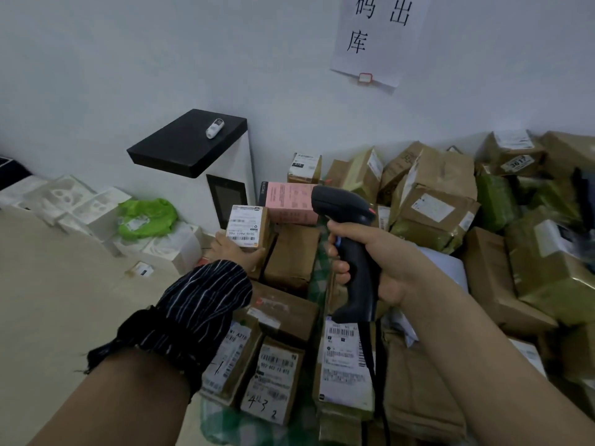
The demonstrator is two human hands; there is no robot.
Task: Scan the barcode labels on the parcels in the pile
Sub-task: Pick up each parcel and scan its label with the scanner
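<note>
Up at the far edge of the pile [441, 201], a small brown box [264, 225] is tipped up so its white label [242, 231] faces the scanner. The left hand [231, 252] grips its bottom edge, likely to keep it steady. The right hand [370, 262] is wrapped tight round the black scanner [344, 210], whose nose seems aimed at that label. Many more parcels lie heaped around, some labels showing.

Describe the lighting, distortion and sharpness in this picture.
Head view: dim, flat, bluish light, no glare; wide-angle lens stretches the forearms at the bottom edge; the scanner and the label on the small box are fairly sharp; the parcels at far right are smeared.
</note>
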